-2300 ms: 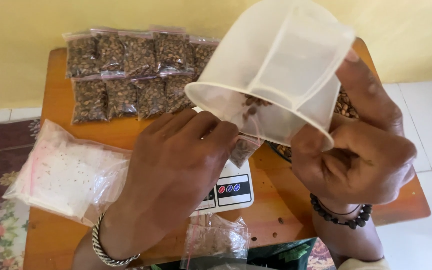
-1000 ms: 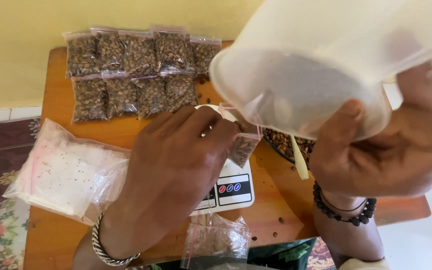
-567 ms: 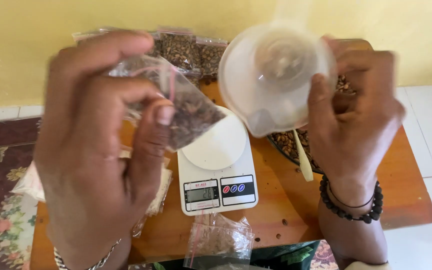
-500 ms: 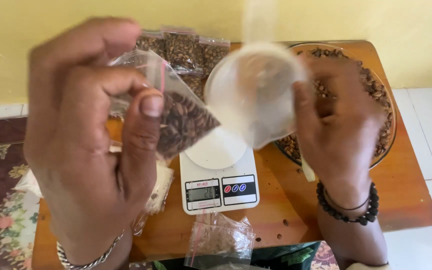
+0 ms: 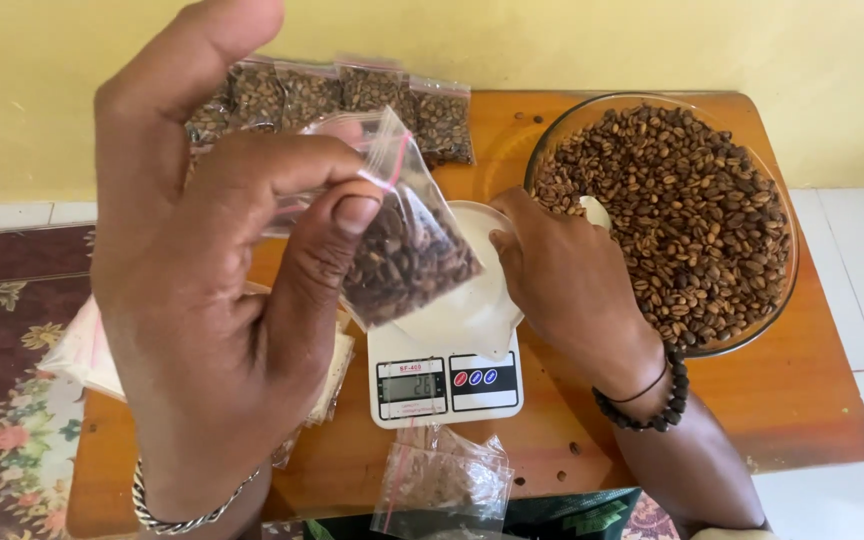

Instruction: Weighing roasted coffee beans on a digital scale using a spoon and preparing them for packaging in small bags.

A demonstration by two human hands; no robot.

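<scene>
Two hands worked above the desk [image 5: 802, 400]. Left hand [image 5: 212, 290] pinched a small clear bag of coffee beans [image 5: 402, 250] between thumb and fingers, raised. Right hand [image 5: 572, 280] gripped a white cup [image 5: 467, 290] on the scale [image 5: 447, 380], just left of the bowl of beans [image 5: 682, 210].

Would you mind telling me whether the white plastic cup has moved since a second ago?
Yes. The white plastic cup has come down from in front of the camera onto the kitchen scale, with the right hand on it.
</scene>
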